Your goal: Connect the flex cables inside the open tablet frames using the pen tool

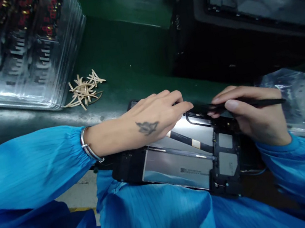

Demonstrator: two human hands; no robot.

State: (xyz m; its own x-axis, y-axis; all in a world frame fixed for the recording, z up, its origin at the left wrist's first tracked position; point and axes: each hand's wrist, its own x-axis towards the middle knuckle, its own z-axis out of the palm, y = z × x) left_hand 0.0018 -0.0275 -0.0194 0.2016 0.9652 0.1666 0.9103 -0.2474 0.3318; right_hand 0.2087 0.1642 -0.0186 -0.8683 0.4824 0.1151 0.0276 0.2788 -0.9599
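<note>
An opened tablet [178, 164] lies before me near the table's front edge, its silver plates, dark flat cable and black frame exposed. Across its far left part reaches my left hand [155, 115], palm down, the bent fingers closed over the far edge; the thumb and what lies under the palm are hidden. My right hand [253, 109] pinches a pair of black tweezers [266, 102] at the tablet's far right corner. The tips of the tweezers point left, close to my left fingertips, and are too dark to make out.
Stacked clear plastic trays [70, 53] with circuit boards stand at the back left. Beside them lies a pile of thin beige strips [85, 90]. A large black box [202, 48] with dark-framed panels on top stands at the back right, near crumpled clear plastic [287, 88].
</note>
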